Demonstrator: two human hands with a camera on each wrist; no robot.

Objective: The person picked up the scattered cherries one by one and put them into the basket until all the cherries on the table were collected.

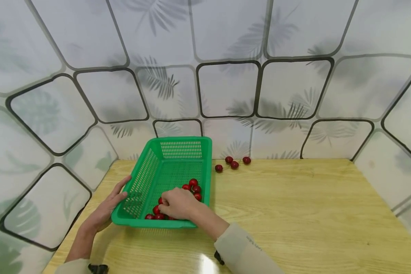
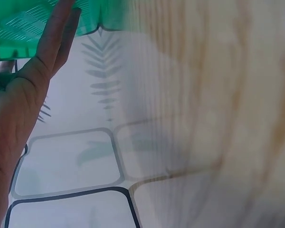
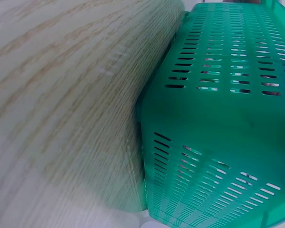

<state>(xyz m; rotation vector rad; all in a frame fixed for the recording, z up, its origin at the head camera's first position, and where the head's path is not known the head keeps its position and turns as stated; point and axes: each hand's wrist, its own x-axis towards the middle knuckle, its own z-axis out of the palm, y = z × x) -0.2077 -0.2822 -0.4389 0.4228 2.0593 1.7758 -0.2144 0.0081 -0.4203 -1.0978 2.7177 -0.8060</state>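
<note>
In the head view a green plastic basket (image 1: 178, 163) with slotted walls stands on the left of the table, dark red cherries (image 1: 193, 182) gathered at its near side. My left hand (image 1: 104, 209) holds its left rim, thumb at the edge and fingers along the outside wall. The left wrist view shows those fingers (image 2: 54, 40) stretched up beside the basket. Over the near rim reaches my right hand (image 1: 179, 203), its fingers bent down among the cherries; whether they pinch one is hidden. The right wrist view shows mostly the basket's outer wall (image 3: 204, 111).
Several cherries (image 1: 234, 164) with stems lie on the table right of the basket, near the back wall. Light wood grain covers the tabletop (image 1: 294, 213). Patterned wall panels (image 1: 229, 91) enclose its back and sides.
</note>
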